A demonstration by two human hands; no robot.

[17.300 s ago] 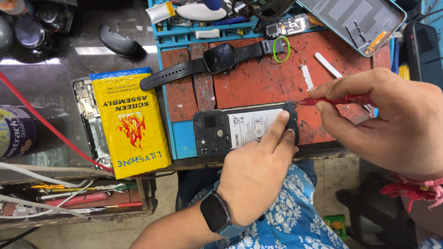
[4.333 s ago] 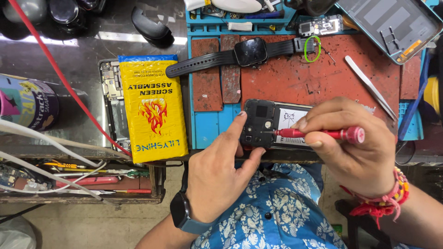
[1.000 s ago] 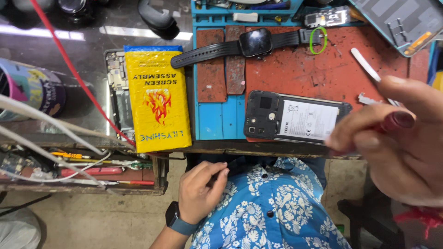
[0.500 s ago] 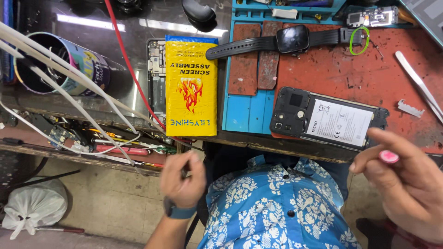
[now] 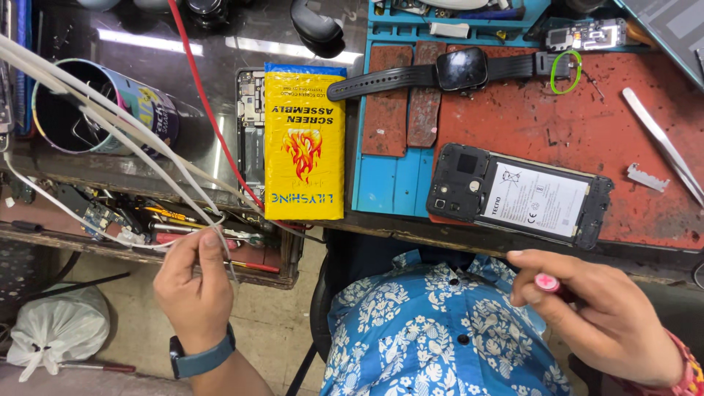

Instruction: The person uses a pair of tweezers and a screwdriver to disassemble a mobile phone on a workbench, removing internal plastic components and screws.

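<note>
Since half a second ago the left hand has risen from beside the shirt toward the lower left of the frame, where its fingers now pinch a white cable that runs up and away to the upper left corner. Meanwhile the right hand sits at the lower right, closed around a red-capped screwdriver, whose round pink end shows between thumb and forefinger; the shaft is hidden. An opened phone, back cover off and battery exposed, lies untouched on the red work mat at centre right, well apart from both hands. Above it a black smartwatch lies stretched out with a green ring by its strap. Left of the mat, a yellow parts packet rests on another phone frame, a red wire crossing beside it. A printed tin cup stands at the upper left, and metal tweezers lie at the right edge.
</note>
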